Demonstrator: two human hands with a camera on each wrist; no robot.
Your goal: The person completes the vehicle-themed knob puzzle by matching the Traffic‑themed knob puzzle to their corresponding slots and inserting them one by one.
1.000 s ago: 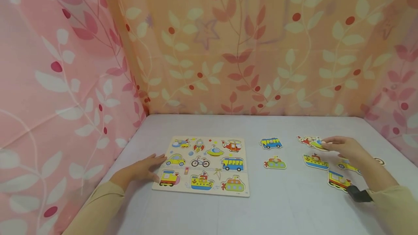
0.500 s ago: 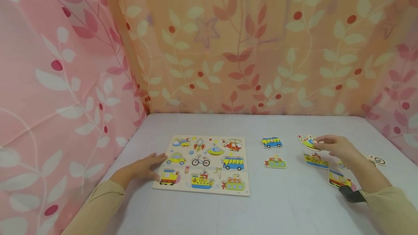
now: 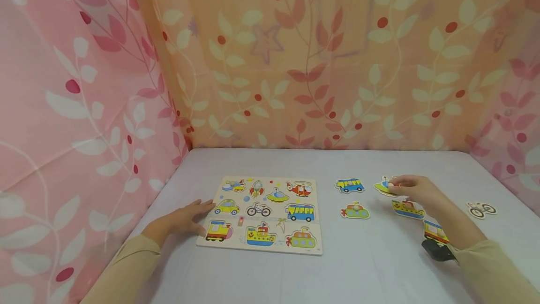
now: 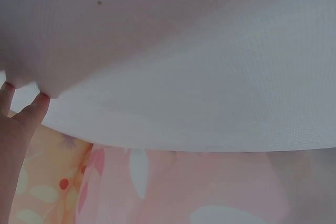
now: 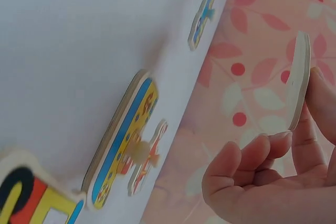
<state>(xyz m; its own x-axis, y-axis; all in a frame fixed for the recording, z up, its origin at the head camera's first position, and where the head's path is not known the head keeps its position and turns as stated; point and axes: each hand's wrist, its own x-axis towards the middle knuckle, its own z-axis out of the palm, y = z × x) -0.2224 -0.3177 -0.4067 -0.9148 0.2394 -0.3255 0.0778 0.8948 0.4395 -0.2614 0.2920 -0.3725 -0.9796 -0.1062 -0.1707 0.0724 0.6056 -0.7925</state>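
Note:
A wooden peg puzzle board (image 3: 263, 246) printed with vehicles lies flat, and my left hand (image 3: 180, 218) rests at its left edge with fingers spread. In the left wrist view only part of that hand (image 4: 23, 114) shows, against the white cloth. My right hand (image 3: 423, 203) pinches a yellow-and-blue flying saucer puzzle piece (image 3: 382, 186) by its knob. Seen from the right wrist, the saucer's pale edge and underside (image 5: 298, 85) stand off the table. Beneath that hand lie a boat piece (image 3: 407, 209) and a train piece (image 3: 434, 231), the train partly covered.
A bus piece (image 3: 350, 185) and a submarine piece (image 3: 355, 210) lie between board and right hand. A bicycle piece (image 3: 482, 209) is at the far right. The helicopter piece (image 5: 147, 158) lies beyond the boat. Patterned curtains (image 3: 329, 60) surround the white table (image 3: 270, 280).
My right hand has carried the saucer piece leftward, from over the helicopter piece's right side to its left. The bicycle piece has come into full view. My left hand has stayed put.

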